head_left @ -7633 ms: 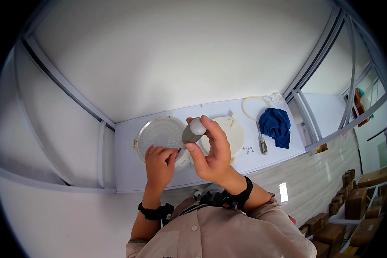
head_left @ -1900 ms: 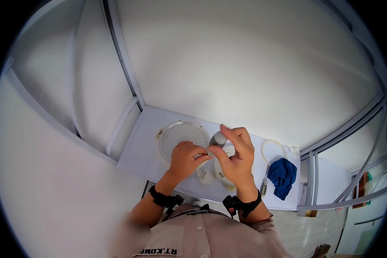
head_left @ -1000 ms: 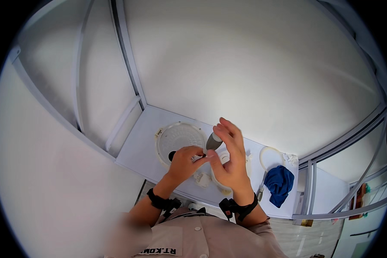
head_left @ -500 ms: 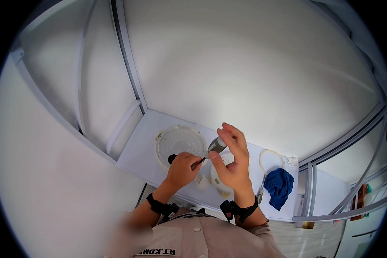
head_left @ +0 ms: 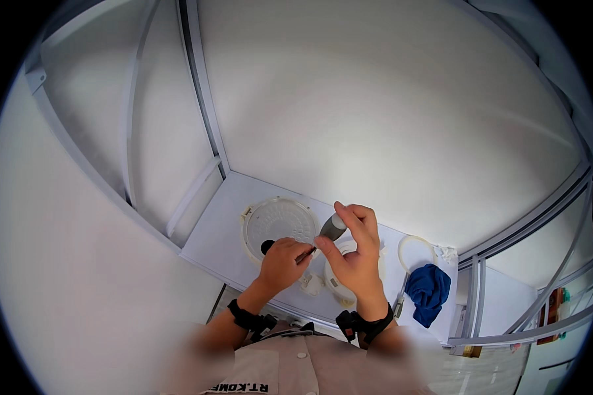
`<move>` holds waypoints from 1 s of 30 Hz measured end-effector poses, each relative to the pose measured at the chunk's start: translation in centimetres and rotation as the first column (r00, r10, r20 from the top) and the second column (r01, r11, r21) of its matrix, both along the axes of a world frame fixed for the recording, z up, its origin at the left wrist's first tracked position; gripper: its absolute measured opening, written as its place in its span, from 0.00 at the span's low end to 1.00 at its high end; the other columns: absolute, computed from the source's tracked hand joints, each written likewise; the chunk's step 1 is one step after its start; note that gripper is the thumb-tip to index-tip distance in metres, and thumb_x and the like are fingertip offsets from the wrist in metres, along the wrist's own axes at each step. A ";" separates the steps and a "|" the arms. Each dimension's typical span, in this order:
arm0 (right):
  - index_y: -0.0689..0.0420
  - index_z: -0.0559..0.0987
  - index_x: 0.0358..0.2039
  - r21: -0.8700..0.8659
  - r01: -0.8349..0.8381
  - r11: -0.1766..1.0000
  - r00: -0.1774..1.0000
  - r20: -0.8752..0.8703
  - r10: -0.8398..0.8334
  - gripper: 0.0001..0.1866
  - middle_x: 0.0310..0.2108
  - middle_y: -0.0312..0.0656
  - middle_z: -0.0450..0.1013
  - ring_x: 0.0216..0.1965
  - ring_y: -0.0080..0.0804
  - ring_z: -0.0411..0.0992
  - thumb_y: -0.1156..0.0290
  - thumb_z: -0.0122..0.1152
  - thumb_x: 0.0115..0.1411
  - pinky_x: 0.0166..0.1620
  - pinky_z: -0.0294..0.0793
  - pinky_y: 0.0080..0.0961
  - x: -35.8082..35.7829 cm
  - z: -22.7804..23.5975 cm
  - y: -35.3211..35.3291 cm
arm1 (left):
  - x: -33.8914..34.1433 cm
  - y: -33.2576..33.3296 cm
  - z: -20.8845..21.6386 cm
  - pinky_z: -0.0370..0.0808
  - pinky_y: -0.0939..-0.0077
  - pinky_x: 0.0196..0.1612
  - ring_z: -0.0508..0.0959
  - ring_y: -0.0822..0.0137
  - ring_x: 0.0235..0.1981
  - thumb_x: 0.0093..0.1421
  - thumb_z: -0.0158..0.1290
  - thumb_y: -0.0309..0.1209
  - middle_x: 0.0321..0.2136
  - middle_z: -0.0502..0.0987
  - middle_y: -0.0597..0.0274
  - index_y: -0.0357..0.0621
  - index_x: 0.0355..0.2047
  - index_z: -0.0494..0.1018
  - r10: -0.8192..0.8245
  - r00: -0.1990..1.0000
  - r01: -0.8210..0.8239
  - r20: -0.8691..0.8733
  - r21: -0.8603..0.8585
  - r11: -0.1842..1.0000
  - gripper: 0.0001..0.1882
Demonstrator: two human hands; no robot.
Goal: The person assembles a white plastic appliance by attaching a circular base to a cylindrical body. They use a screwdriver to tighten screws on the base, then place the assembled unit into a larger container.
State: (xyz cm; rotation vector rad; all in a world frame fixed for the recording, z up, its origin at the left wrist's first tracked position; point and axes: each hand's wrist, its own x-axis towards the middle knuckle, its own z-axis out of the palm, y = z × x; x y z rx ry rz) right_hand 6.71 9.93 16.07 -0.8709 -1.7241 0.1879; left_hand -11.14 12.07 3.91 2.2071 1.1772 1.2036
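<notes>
A screwdriver [head_left: 333,228] with a grey handle and pale end slants between my two hands, above the white table. My left hand [head_left: 283,263] is closed, its fingertips pinching the dark shaft low down. Around the handle curve the thumb and fingers of my right hand [head_left: 357,260], the fingertips at its pale end. Behind my left hand lies a round translucent white cover [head_left: 280,219] with a black round spot [head_left: 267,247] on it. Partly hidden under my right hand is a white round part [head_left: 337,283]. A small white piece [head_left: 311,284] lies between my wrists.
On the right of the table [head_left: 211,224] lie a crumpled blue cloth [head_left: 428,289], a pale ring [head_left: 402,249] and a slim grey tool [head_left: 400,303]. White panels and metal frame posts [head_left: 207,131] enclose the table at the back and sides.
My right hand's fingers have come down and curled closer about the screwdriver handle, where they were stretched up and spread. My left hand keeps its pinch. The view has shifted slightly.
</notes>
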 end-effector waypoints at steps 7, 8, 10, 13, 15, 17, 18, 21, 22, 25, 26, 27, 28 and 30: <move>0.63 0.74 0.68 -0.127 -0.090 0.988 0.971 -0.230 0.059 0.35 0.57 0.55 0.77 0.54 0.45 0.78 0.80 0.74 0.59 0.58 0.78 0.36 0.4 -2.1 0.2 | 0.4 0.1 0.4 0.77 0.58 0.42 0.82 0.53 0.32 0.55 0.69 0.27 0.26 0.84 0.60 0.43 0.35 0.83 0.022 1.000 -0.022 0.001 0.021 1.000 0.08; 0.63 0.74 0.68 -0.119 -0.111 0.987 0.970 -0.229 0.081 0.36 0.57 0.55 0.77 0.54 0.45 0.78 0.80 0.74 0.59 0.58 0.78 0.36 0.5 -2.1 0.3 | 0.5 0.1 0.4 0.77 0.58 0.42 0.82 0.53 0.32 0.55 0.69 0.27 0.26 0.84 0.60 0.43 0.35 0.83 0.027 1.000 -0.027 -0.015 0.017 0.999 0.08; 0.63 0.74 0.68 -0.076 -0.073 0.994 0.992 -0.106 0.065 0.35 0.59 0.55 0.77 0.56 0.46 0.78 0.81 0.73 0.59 0.59 0.77 0.36 0.8 -1.5 0.4 | 0.5 0.2 0.4 0.77 0.59 0.42 0.82 0.54 0.32 0.55 0.69 0.28 0.27 0.84 0.61 0.44 0.34 0.83 0.035 0.998 -0.034 -0.045 0.009 0.999 0.08; 0.64 0.75 0.67 -0.103 0.018 0.995 1.000 -0.020 -0.020 0.34 0.61 0.56 0.76 0.60 0.48 0.77 0.82 0.72 0.59 0.61 0.77 0.37 0.5 -0.3 -0.3 | 0.6 0.5 -0.1 0.77 0.59 0.43 0.82 0.55 0.33 0.54 0.70 0.28 0.28 0.84 0.62 0.45 0.34 0.83 0.047 0.996 -0.045 -0.077 0.028 0.999 0.08; 0.64 0.74 0.67 -0.174 0.041 0.984 0.998 -0.035 -0.048 0.34 0.63 0.58 0.75 0.62 0.49 0.77 0.83 0.71 0.59 0.62 0.76 0.37 0.5 -0.5 -0.5 | 0.6 0.4 0.1 0.77 0.59 0.43 0.82 0.55 0.33 0.55 0.70 0.29 0.28 0.84 0.62 0.45 0.34 0.83 0.039 0.996 -0.039 -0.075 0.008 0.999 0.08; 0.64 0.73 0.69 -0.243 -0.003 0.970 0.993 -0.117 -0.026 0.35 0.64 0.59 0.75 0.63 0.49 0.76 0.83 0.70 0.60 0.62 0.76 0.38 1.0 -1.5 -0.1 | 0.6 0.4 0.2 0.77 0.59 0.43 0.82 0.55 0.34 0.54 0.70 0.29 0.28 0.84 0.62 0.45 0.34 0.83 0.033 0.997 -0.033 -0.072 -0.009 0.999 0.08; 0.63 0.72 0.69 -0.265 -0.033 0.964 0.985 -0.171 -0.013 0.36 0.64 0.59 0.74 0.63 0.49 0.76 0.83 0.70 0.60 0.62 0.76 0.38 1.1 -1.7 0.0 | 0.6 0.4 0.3 0.77 0.59 0.43 0.82 0.55 0.34 0.54 0.70 0.29 0.28 0.84 0.62 0.45 0.34 0.83 0.030 0.997 -0.032 -0.069 -0.017 0.999 0.09; 0.62 0.69 0.72 -0.252 -0.135 0.958 0.950 -0.307 0.053 0.38 0.64 0.59 0.74 0.62 0.47 0.77 0.83 0.69 0.61 0.60 0.77 0.37 0.7 -1.9 0.2 | 0.6 0.4 0.3 0.77 0.58 0.43 0.82 0.53 0.34 0.54 0.70 0.28 0.28 0.84 0.61 0.44 0.35 0.82 0.023 0.998 -0.025 -0.063 -0.028 0.999 0.09; 0.62 0.68 0.72 -0.241 -0.146 0.960 0.954 -0.289 0.073 0.38 0.64 0.59 0.74 0.61 0.47 0.77 0.83 0.69 0.61 0.60 0.78 0.37 0.8 -1.9 0.3 | 0.5 0.4 0.3 0.77 0.58 0.43 0.82 0.53 0.34 0.54 0.69 0.28 0.28 0.84 0.60 0.44 0.35 0.82 0.021 0.998 -0.023 -0.061 -0.026 0.999 0.09; 0.62 0.68 0.72 -0.208 -0.133 0.969 0.974 -0.211 0.089 0.38 0.62 0.58 0.75 0.60 0.46 0.77 0.83 0.69 0.61 0.59 0.78 0.37 1.1 -1.9 0.6 | 0.3 0.3 0.2 0.77 0.57 0.42 0.81 0.51 0.33 0.55 0.68 0.27 0.28 0.83 0.59 0.44 0.36 0.82 -0.006 0.999 0.007 -0.032 0.033 0.999 0.09; 0.62 0.69 0.72 -0.198 -0.122 0.973 0.980 -0.181 0.086 0.38 0.62 0.57 0.75 0.59 0.46 0.78 0.83 0.69 0.61 0.58 0.79 0.37 1.1 -1.9 0.7 | 0.2 0.4 0.1 0.77 0.57 0.42 0.81 0.51 0.33 0.55 0.68 0.26 0.27 0.83 0.59 0.44 0.36 0.82 -0.011 1.000 0.012 -0.027 0.028 1.000 0.09; 0.62 0.69 0.71 -0.180 -0.088 0.980 0.988 -0.138 0.063 0.38 0.60 0.56 0.76 0.58 0.46 0.78 0.83 0.70 0.60 0.58 0.79 0.36 0.9 -1.5 0.6 | 0.1 0.5 -0.1 0.77 0.57 0.42 0.81 0.51 0.33 0.55 0.68 0.26 0.27 0.82 0.59 0.44 0.36 0.82 -0.016 1.000 0.017 -0.022 0.023 1.000 0.08; 0.62 0.70 0.71 -0.162 -0.054 0.985 0.995 -0.095 0.039 0.38 0.59 0.55 0.76 0.57 0.46 0.78 0.83 0.70 0.60 0.58 0.79 0.36 0.6 -0.9 0.4 | 0.0 0.5 -0.3 0.76 0.56 0.41 0.81 0.51 0.32 0.55 0.67 0.25 0.27 0.82 0.60 0.44 0.36 0.82 -0.021 1.000 0.022 -0.017 0.018 1.000 0.08; 0.61 0.70 0.71 -0.170 -0.004 0.985 0.999 -0.045 -0.004 0.38 0.56 0.54 0.77 0.54 0.46 0.78 0.83 0.71 0.60 0.57 0.79 0.36 0.5 -0.7 0.2 | 0.2 0.3 -0.3 0.76 0.56 0.41 0.81 0.52 0.32 0.55 0.68 0.25 0.27 0.82 0.60 0.44 0.36 0.82 -0.001 1.000 0.001 -0.007 -0.002 1.000 0.08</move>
